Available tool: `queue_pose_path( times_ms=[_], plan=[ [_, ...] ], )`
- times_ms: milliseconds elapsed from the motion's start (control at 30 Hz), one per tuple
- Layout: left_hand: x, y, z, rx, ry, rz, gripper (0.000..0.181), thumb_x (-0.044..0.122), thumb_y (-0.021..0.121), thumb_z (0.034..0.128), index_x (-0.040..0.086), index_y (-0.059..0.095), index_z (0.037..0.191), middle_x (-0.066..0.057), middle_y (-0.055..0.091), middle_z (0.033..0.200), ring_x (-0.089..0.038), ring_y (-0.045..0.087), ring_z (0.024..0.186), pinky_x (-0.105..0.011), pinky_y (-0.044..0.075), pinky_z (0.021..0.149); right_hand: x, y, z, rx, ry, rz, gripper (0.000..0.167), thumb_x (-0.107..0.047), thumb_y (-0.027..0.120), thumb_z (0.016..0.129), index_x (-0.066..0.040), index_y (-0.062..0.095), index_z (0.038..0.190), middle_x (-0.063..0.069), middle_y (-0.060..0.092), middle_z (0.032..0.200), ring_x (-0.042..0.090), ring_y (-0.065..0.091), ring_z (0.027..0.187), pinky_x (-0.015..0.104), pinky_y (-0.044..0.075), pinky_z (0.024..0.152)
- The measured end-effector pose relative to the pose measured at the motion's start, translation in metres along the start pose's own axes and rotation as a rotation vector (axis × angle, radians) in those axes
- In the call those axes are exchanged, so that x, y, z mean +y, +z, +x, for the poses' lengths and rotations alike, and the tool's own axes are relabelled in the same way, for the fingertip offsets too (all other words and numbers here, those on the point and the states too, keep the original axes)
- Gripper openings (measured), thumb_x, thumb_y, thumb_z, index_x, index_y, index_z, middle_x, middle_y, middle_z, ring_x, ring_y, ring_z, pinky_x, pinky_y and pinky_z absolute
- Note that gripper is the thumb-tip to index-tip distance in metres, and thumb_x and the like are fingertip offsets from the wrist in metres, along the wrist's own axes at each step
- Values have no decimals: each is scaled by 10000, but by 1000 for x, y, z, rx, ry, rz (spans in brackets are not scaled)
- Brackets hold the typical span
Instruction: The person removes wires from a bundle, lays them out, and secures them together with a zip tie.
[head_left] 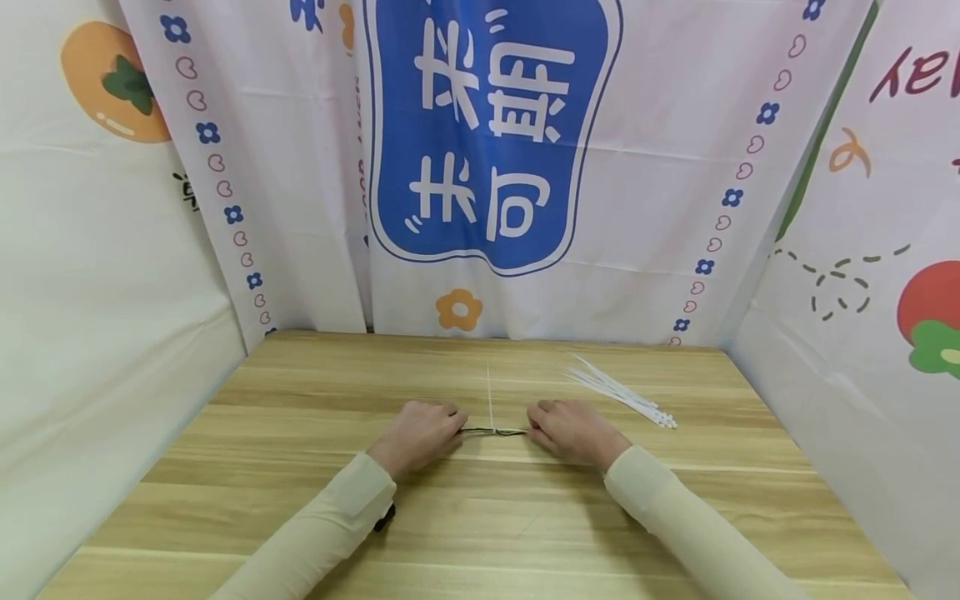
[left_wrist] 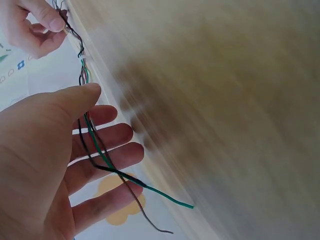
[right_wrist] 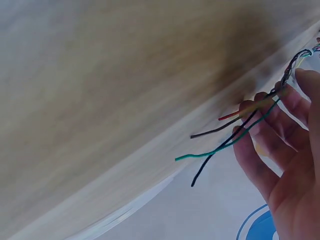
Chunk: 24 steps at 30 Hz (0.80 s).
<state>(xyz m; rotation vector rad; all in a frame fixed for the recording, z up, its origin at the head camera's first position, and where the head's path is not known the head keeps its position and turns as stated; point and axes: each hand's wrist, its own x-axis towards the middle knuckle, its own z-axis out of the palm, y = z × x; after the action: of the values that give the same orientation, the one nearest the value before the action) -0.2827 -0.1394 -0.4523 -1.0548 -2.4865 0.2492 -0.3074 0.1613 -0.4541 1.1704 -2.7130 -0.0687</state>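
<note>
A thin bundle of coloured wires point(head_left: 512, 432) is stretched sideways between the two hands, low over the table. Around its middle sits a white cable tie point(head_left: 491, 400), its long tail pointing away toward the back. My left hand point(head_left: 422, 435) pinches the bundle's left part between thumb and fingers; loose green wire point(left_wrist: 172, 199) and brown wire ends hang past the fingers in the left wrist view. On the other side my right hand point(head_left: 576, 432) pinches the right part, with red, brown, black and green wire point(right_wrist: 195, 156) ends spread beyond its fingers.
Several loose white cable ties point(head_left: 622, 396) lie in a pile at the back right of the wooden table point(head_left: 480, 533). Printed cloth point(head_left: 637, 275) hangs behind the table and on both sides. A small black object point(head_left: 385, 517) shows by the left sleeve.
</note>
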Motion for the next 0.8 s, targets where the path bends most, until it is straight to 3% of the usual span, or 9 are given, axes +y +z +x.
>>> queue_pose_path(
  times_ms=[167,367,500,600,667,800],
  plan=[
    [2,-4,-2,-53,-40,-45,198,338,718,1012,153,663,964,-3,694,875,-156,675,713,-349,556,575,1,-1,-2,13,16,15,206,-336,634,1064,-190,559,940,-49,584,832,102,504,675,307,453,612],
    [4,-16,-4,-157,-129,-182,228,342,650,1055,122,677,1109,-59,687,1023,-207,684,826,-394,592,680,0,-6,-7,19,56,24,194,-364,634,1064,-173,637,1035,-19,658,941,150,614,776,351,529,675],
    [4,-19,-7,-239,-194,-309,374,396,589,1084,77,636,1273,-134,659,1227,-313,683,1083,-482,586,911,-3,-9,-12,19,83,18,257,-401,615,1071,-152,661,1116,18,695,1024,202,674,868,404,567,755],
    [5,-21,-11,-316,-263,-402,574,467,526,1098,50,517,1493,-207,538,1506,-421,542,1389,-593,458,1133,-7,-13,-17,-17,122,35,346,-442,579,1082,-118,643,1183,83,710,1171,274,698,1055,471,568,893],
    [5,-23,-14,-353,-309,-446,691,517,493,1098,58,397,1605,-238,400,1642,-457,396,1520,-654,342,1215,-10,-15,-19,-53,162,68,458,-456,551,1092,-56,625,1303,155,675,1350,345,649,1263,532,526,1029],
    [4,-25,-21,-363,-376,-504,791,551,501,1082,58,281,1659,-273,241,1713,-496,242,1586,-728,209,1240,-16,-21,-25,-97,262,161,682,-481,508,1104,38,453,1543,257,451,1616,462,381,1538,669,336,1208]
  ],
)
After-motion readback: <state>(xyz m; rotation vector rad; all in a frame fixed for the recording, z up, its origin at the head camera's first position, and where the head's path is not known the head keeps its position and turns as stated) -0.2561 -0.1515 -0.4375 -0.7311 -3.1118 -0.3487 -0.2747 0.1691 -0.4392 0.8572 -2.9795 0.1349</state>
